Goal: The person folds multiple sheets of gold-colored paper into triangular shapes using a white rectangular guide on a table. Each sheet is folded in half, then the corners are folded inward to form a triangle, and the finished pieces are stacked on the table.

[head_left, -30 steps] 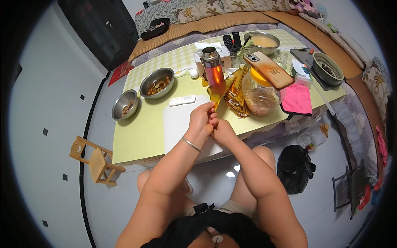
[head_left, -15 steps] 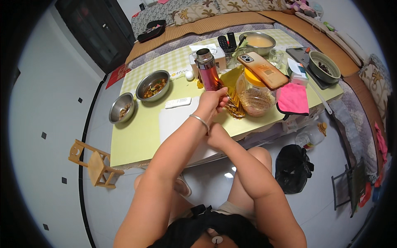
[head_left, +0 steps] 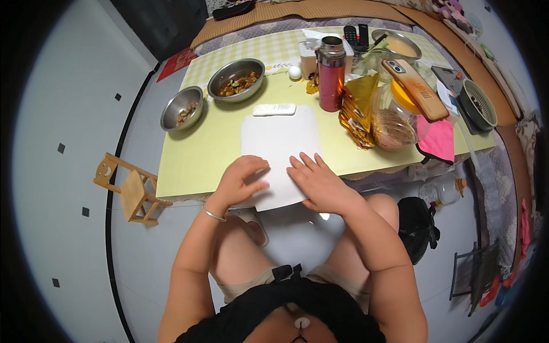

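A white sheet of paper [head_left: 280, 137] lies at the table's front, its near end jutting past the edge. My left hand [head_left: 241, 178], with a silver bangle on the wrist, is at the sheet's left edge. Its thumb stands apart from the fingers and it holds nothing. On the sheet's right side my right hand [head_left: 321, 186] rests with fingers outstretched, likewise holding nothing. A white remote control [head_left: 274, 110] sits across the sheet's far end. Right of the paper stand a pink, open-topped vacuum flask [head_left: 331, 77] and folded gold foil packaging [head_left: 358, 111].
Two metal bowls of food [head_left: 237, 81] [head_left: 182, 108] stand at the left. A yellow-lidded plastic jar [head_left: 392, 123], a phone [head_left: 417, 91] and a pink cloth [head_left: 437, 138] crowd the right. A small wooden chair [head_left: 134, 194] and a black bag [head_left: 414, 228] are on the floor.
My arms, crossed before, are now apart. My left hand has come back from beside the flask and foil to the paper's left edge; my right hand now lies on the paper. The view has shifted.
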`<state>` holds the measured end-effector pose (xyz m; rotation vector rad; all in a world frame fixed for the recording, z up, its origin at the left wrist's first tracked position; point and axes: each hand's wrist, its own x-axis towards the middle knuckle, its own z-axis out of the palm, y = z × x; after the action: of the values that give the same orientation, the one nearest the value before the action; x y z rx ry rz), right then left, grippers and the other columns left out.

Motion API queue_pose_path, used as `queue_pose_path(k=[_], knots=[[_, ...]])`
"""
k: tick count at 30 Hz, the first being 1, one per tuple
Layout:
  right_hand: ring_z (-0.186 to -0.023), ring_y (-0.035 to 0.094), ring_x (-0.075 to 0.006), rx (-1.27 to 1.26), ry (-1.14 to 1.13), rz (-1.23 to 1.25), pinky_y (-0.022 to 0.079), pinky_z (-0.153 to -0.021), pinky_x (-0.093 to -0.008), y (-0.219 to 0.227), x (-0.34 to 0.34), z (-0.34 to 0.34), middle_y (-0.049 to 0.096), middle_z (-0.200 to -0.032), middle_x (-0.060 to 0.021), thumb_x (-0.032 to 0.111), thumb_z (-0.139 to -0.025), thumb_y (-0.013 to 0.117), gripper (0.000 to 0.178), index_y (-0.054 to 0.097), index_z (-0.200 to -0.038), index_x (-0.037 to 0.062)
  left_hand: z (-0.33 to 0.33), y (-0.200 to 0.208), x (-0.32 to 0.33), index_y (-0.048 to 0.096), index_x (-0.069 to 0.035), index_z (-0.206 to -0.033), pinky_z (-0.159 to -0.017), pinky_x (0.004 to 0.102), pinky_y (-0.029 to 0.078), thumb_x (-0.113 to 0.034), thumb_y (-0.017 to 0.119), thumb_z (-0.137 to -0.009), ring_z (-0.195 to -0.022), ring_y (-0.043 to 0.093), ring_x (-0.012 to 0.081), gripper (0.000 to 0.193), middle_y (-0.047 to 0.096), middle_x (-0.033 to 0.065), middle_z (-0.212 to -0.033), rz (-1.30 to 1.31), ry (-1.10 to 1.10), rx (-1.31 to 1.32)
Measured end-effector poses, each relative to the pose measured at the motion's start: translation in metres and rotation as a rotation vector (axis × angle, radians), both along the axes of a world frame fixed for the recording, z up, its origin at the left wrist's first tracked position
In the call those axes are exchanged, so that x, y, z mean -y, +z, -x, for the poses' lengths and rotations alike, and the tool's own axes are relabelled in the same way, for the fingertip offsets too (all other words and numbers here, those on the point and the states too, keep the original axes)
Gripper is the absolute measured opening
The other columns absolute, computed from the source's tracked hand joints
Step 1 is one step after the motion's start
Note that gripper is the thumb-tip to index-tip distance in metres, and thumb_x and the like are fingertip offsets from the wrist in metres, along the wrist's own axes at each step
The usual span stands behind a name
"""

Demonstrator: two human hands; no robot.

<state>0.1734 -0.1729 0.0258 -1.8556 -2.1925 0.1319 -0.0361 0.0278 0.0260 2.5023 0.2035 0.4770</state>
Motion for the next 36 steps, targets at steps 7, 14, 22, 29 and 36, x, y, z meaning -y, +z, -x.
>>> queue_pose_path(k=[7,14,22,29,36], knots=[[-0.130,0.057,-0.0390,-0.477,-0.020,-0.053,0.044,-0.111,-0.0499,-0.008,-0.005,-0.030,0.068,-0.130,-0.0149,0.021,-0.089,0.072,0.029,0.070,-0.113,0.0043,0.020,-0.001,0.014,0.047,-0.007,-0.150,-0.121,0.0538,0.028,-0.069,0.087,-0.057,-0.148,0.039,0.0369,0.119,0.047,0.0131,-0.156,-0.105,-0.100,-0.101],[-0.116,0.064,-0.0276,-1.061,-0.188,0.004,0.048,-0.103,-0.0357,-0.013,-0.016,-0.036,0.071,-0.120,-0.0126,0.019,-0.078,0.085,0.041,0.073,-0.114,0.0041,0.019,-0.029,0.012,0.074,0.003,-0.092,-0.093,0.0303,0.048,-0.004,0.073,-0.090,-0.107,0.064,0.0205,0.008,0.071,0.0104,-0.102,0.469,0.356,0.216],[-0.149,0.033,-0.0430,-0.638,-0.175,-0.103,0.030,-0.121,-0.0498,-0.011,-0.017,-0.044,0.047,-0.154,-0.0211,0.044,-0.066,0.092,0.084,0.060,-0.135,0.0090,0.004,-0.041,0.014,0.075,-0.001,-0.096,-0.082,0.0300,0.052,-0.007,0.075,-0.089,-0.088,0.066,0.0172,0.009,0.070,0.0082,-0.093,0.486,0.550,0.428],[-0.142,0.044,-0.0404,-0.244,-0.168,-0.155,0.032,-0.120,-0.0540,-0.006,-0.015,-0.022,0.067,-0.133,-0.0108,0.008,-0.078,0.076,0.039,0.069,-0.117,0.0108,0.031,-0.020,0.003,0.070,0.000,-0.099,-0.105,0.0419,0.051,0.003,0.063,-0.095,-0.118,0.066,0.0276,0.009,0.075,0.0133,-0.109,0.696,0.216,0.451],[-0.123,0.060,-0.0314,-0.752,-0.273,-0.169,0.044,-0.108,-0.0447,-0.021,-0.020,-0.043,0.075,-0.109,-0.0069,0.007,-0.086,0.071,0.014,0.076,-0.099,0.0052,0.039,-0.038,-0.003,0.067,0.001,-0.098,-0.092,0.0289,0.051,-0.003,0.065,-0.098,-0.096,0.066,0.0129,0.004,0.073,0.0054,-0.096,0.689,0.371,0.287]])
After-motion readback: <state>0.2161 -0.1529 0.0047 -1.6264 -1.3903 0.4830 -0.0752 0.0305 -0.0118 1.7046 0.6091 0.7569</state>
